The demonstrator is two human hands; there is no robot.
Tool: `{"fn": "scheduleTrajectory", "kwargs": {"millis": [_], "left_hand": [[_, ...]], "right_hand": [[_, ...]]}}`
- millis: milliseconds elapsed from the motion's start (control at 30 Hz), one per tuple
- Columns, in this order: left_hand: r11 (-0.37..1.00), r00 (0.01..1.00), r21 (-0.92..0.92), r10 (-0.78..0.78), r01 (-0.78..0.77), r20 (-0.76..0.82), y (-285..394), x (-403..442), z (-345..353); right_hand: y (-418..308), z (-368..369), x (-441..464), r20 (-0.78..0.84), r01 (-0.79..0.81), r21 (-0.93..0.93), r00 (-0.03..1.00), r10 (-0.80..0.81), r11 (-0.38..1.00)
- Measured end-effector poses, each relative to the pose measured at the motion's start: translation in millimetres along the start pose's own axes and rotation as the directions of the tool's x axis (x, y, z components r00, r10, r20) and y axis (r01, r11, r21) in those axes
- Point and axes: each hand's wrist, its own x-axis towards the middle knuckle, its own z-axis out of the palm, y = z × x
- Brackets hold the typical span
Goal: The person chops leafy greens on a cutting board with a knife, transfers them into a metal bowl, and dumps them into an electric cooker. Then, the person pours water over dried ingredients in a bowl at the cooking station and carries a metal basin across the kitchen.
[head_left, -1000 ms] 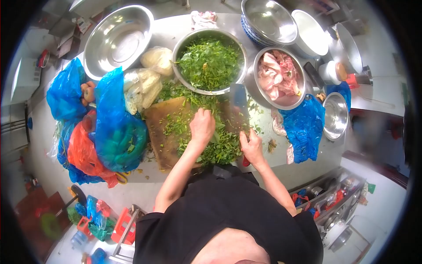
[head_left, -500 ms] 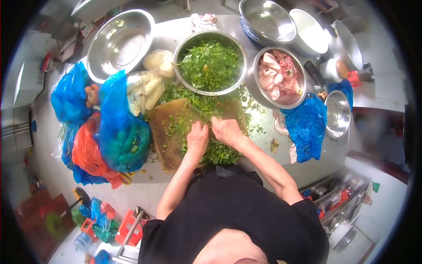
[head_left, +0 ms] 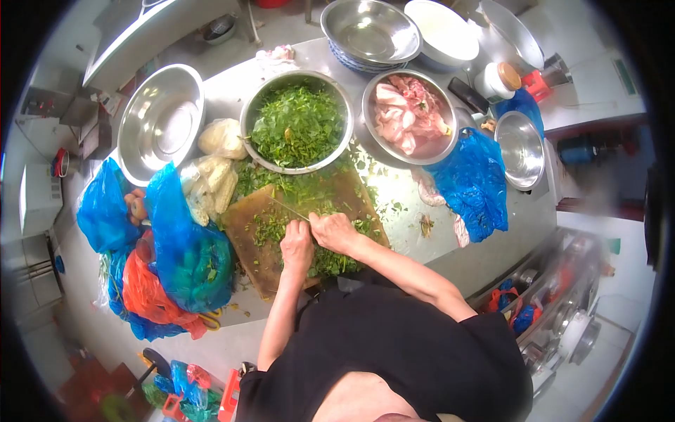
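Note:
My right hand (head_left: 334,232) is closed around a knife (head_left: 287,207), whose thin blade, seen nearly edge-on, points up and left over a wooden cutting board (head_left: 252,254). Close beside it, my left hand (head_left: 297,246) has its fingers curled, with its fingertips near the blade. What it grips is hidden. Chopped leafy greens (head_left: 267,228) lie scattered on the board. A thicker heap of greens (head_left: 336,263) sits under my right forearm. Just beyond the board, a steel bowl (head_left: 246,144) is filled with cut greens.
A bowl of raw meat (head_left: 411,116) stands at the back right, beside a crumpled blue bag (head_left: 471,186). Steel basins (head_left: 162,126) and stacked bowls (head_left: 371,32) line the far side. Blue bags (head_left: 190,260) and a red bag (head_left: 151,292) crowd the left, near yellow scissor handles (head_left: 211,320).
The view has shifted, so the table appears turned. My hands have come closer together, and the knife blade now shows above them. The greens bowl and meat bowl still stand in place.

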Motion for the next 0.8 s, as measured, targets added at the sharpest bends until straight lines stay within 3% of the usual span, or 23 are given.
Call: {"fn": "scheduleTrajectory", "kwargs": {"millis": [133,167,233,300,333,400,600,767,800], "left_hand": [[0.999,0.998,-0.033,-0.019,0.021,0.067,2,-4,-17],[0.999,0.997,-0.021,-0.037,0.038,0.062,2,-6,-22],[0.995,0.986,-0.102,-0.034,0.017,-0.164,12,-7,-40],[0.99,0.993,-0.141,-0.046,0.031,-0.11,19,-12,-52],[0.996,0.99,-0.063,0.053,-0.061,-0.128,25,-11,-55],[0.98,0.976,-0.013,0.199,-0.201,-0.085,35,-12,-53],[0.958,0.953,-0.007,0.285,-0.287,-0.101,54,9,-47],[0.956,0.959,-0.096,0.27,-0.278,-0.093,48,16,-42],[0.978,0.977,-0.039,0.203,-0.206,-0.057,38,16,-37]], "right_hand": [[1,-10,4,0.085,-0.037,0.035,0.996,0.034,0.999],[0,-15,0,0.057,-0.139,0.12,0.989,0.133,0.983],[-1,-27,-13,0.02,-0.284,0.323,0.956,0.294,0.903],[-6,-52,-22,0.223,-0.451,0.69,0.877,0.426,0.567],[-12,-67,-24,0.224,-0.447,0.687,0.88,0.419,0.572],[-22,-88,-31,0.287,-0.422,0.844,0.877,0.385,0.33],[-25,-71,-56,0.182,-0.357,0.794,0.912,0.367,0.493],[-31,-104,-60,0.225,-0.413,0.77,0.889,0.4,0.486],[-32,-110,-61,0.247,-0.438,0.766,0.876,0.414,0.471]]}}
